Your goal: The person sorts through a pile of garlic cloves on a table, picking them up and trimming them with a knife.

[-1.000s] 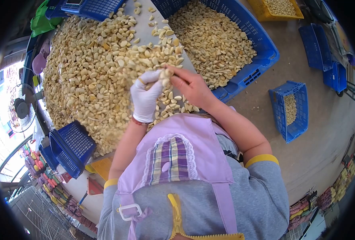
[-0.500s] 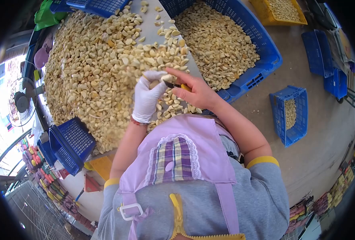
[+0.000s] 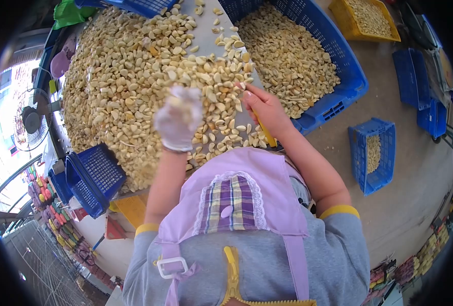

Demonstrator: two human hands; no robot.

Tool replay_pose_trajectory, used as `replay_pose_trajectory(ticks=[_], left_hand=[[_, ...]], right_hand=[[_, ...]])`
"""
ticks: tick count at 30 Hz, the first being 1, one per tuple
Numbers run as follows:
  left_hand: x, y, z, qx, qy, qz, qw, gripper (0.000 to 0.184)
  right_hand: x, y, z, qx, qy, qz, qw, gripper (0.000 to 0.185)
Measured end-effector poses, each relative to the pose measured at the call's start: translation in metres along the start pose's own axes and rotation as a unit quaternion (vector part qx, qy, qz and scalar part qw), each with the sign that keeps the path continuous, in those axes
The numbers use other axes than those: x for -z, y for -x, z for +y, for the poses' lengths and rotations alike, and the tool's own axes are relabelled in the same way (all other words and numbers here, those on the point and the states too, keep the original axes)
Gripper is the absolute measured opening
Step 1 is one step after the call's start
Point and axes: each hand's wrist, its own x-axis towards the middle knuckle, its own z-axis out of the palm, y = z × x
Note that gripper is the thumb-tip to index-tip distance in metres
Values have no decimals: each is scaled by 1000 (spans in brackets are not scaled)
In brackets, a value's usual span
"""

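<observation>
My right hand (image 3: 268, 113) is closed round the yellow handle (image 3: 263, 127) of a small knife-like tool, whose blade I cannot make out. At its thumb and forefinger is a pale piece (image 3: 243, 86), resembling a peeled garlic clove; whether it is pinched or lies behind is unclear. My left hand (image 3: 178, 120), in a white glove, is over the heap of similar pale pieces (image 3: 119, 76). Motion smears its fingers, so I cannot tell what they hold. Loose pieces (image 3: 230, 133) lie on the table between my hands and the lilac apron.
A large blue crate (image 3: 351, 84) of pale pieces stands right of the table. Beyond are a yellow crate (image 3: 356, 30) and a smaller blue basket (image 3: 360, 158) with pieces. Blue baskets (image 3: 91, 173) and a fan (image 3: 32, 120) are at the left.
My hands, together over a pale piece half a second ago, have moved apart. The left one is lower and blurred; the right one has shifted right, its yellow handle now pointing down toward me.
</observation>
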Motion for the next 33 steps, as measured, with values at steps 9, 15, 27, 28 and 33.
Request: replay_pose_trajectory(ticks=[9,15,27,28,33], left_hand=[[34,-44,52,63,-750,301,585,24],[36,-23,37,98,-360,179,910,11],[12,27,-23,185,-38,41,981,29],[11,28,-25,160,-1,20,987,32],[15,-2,8,45,20,37,998,34]], right_hand=[[-3,-8,7,1,36,-12,999,41],[-6,1,3,108,117,-27,987,46],[-17,3,-3,136,166,-107,971,38],[-15,3,0,114,140,-93,979,38],[-12,0,2,66,61,-58,994,37]])
